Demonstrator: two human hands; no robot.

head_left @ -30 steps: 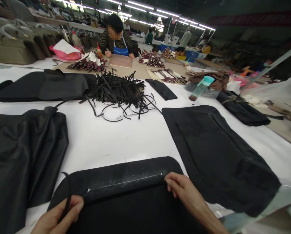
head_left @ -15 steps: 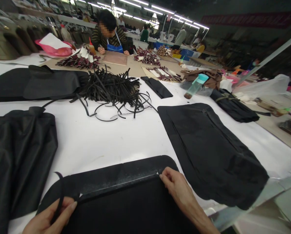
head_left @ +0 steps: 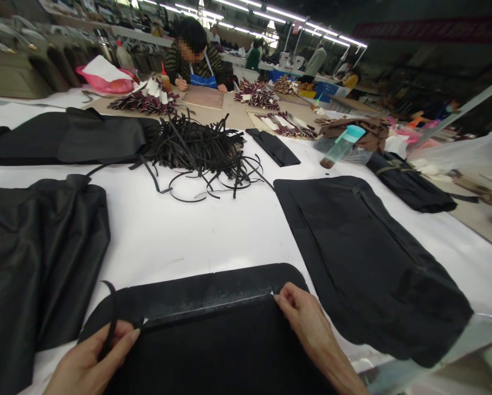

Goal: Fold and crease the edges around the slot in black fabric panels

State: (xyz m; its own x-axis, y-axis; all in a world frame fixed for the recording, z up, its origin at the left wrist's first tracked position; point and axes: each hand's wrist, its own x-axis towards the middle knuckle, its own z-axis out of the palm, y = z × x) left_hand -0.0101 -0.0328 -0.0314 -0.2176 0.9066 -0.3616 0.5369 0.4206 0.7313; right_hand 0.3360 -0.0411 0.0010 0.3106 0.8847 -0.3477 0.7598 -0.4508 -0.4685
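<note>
The teal-capped bottle point(head_left: 340, 148) holds something brown at its base. Before you on the white table point(head_left: 205, 230), your left hand point(head_left: 93, 354) and right hand point(head_left: 311, 325) pinch the smooth, round-cornered black panel point(head_left: 208, 351).

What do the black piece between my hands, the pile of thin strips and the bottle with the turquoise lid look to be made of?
Black piece: leather or imitation leather, perhaps; smooth-looking, matte, no visible weave. Thin strips: possibly the same; matte black, curling. Bottle: probably clear plastic, though glass is possible; dark contents show through. Turquoise lid: likely plastic, opaque, evenly coloured.
</note>
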